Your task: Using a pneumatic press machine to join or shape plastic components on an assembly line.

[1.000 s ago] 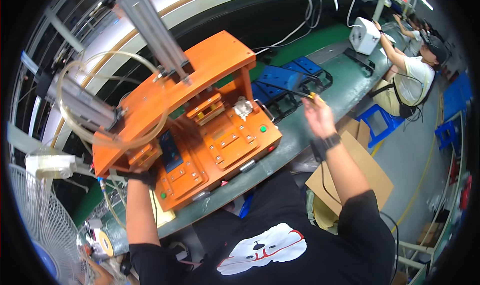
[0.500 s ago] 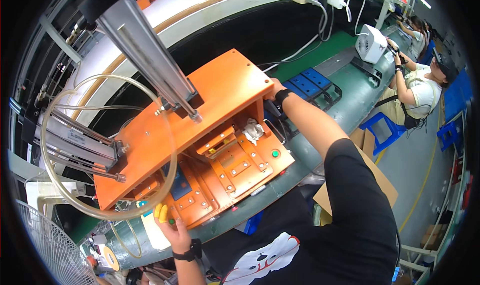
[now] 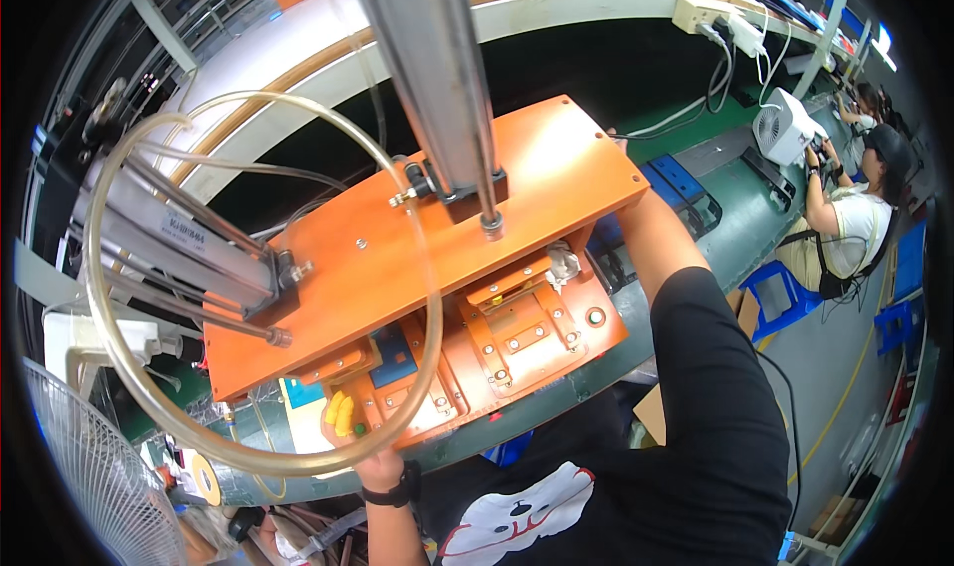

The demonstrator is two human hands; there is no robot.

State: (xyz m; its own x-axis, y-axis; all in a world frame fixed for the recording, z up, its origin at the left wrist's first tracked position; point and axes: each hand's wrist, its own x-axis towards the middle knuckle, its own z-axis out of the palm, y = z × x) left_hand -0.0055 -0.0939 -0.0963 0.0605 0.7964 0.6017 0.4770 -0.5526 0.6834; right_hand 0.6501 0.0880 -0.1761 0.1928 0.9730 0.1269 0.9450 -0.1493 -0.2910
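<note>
Press (image 3: 556, 163) on green bench (image 3: 737, 226), between both hands. Right hand (image 3: 618, 142): mostly hidden beyond the right end of the top plate (image 3: 338, 258), in plainer view half a second ago; finger spread and any hold impossible to tell. Left hand (image 3: 378, 467): at the near left corner, just beside green button (image 3: 359, 430); yellow-covered fingers (image 3: 342, 413) close together, grip or contact unclear. Blue panel (image 3: 395, 355): left half of press, apart from both hands. Implication, as judged: attention at both ends, not mid-bed.
</note>
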